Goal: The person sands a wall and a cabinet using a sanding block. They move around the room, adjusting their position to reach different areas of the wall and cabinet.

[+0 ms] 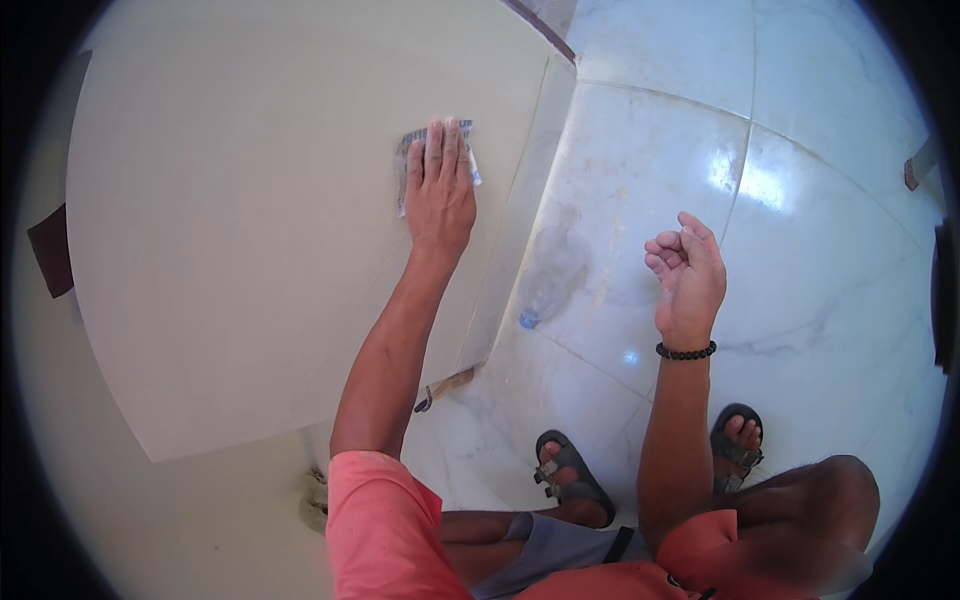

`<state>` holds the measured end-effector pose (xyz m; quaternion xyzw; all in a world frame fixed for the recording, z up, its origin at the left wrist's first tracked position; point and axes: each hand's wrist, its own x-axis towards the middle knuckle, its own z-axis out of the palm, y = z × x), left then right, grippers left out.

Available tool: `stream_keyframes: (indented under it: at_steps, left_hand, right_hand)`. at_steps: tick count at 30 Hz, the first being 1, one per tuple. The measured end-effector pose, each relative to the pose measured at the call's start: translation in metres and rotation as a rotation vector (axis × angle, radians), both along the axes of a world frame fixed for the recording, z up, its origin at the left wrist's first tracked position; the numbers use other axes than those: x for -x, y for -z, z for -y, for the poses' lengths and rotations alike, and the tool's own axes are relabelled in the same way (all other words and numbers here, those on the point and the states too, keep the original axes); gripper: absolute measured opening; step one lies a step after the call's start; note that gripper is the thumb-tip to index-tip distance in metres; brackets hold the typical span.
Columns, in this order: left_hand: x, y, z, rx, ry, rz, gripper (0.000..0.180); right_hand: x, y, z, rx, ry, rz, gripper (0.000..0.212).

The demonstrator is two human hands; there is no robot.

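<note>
My left hand (440, 200) holds a sheet of sandpaper (401, 185) with printed backing flat against a large cream panel (250, 230). The straight fingers lie over the sheet, close to the panel's right side, and its edges stick out around them. The thumb is hidden. My right hand (692, 280), with a dark beaded bracelet on its wrist, hangs in the air over the tiled floor. Its dusty fingers are loosely bent and somewhat apart, with nothing seen in them.
A clear plastic bottle (550, 275) with a blue cap lies on the glossy white marble tiles (660, 140) beside the panel. A wooden piece (452, 382) shows under the panel's near corner. My sandalled feet (573, 475) stand close by. Dark objects (942, 300) line the right rim.
</note>
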<state>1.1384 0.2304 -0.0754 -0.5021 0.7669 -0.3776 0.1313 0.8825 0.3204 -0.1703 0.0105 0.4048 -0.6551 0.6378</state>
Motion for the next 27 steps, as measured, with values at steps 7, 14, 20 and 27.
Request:
stream_keyframes:
  at_steps: [7, 14, 20, 27]
  left_hand:
    - [-0.054, -0.017, -0.146, -0.097, -0.140, 0.079, 0.050]
    - [-0.010, -0.024, -0.071, -0.067, -0.110, 0.121, 0.050]
    - [-0.037, -0.028, -0.119, -0.142, -0.101, 0.135, 0.051]
    - [-0.014, -0.017, -0.076, -0.136, -0.148, 0.114, 0.054]
  right_hand:
    - [0.002, 0.001, 0.000, 0.001, -0.044, 0.074, 0.027]
    - [-0.003, 0.003, -0.003, 0.031, -0.044, 0.077, 0.026]
    - [-0.007, 0.007, -0.004, 0.000, -0.101, 0.081, 0.026]
    - [-0.006, 0.002, -0.002, -0.012, -0.047, 0.042, 0.026]
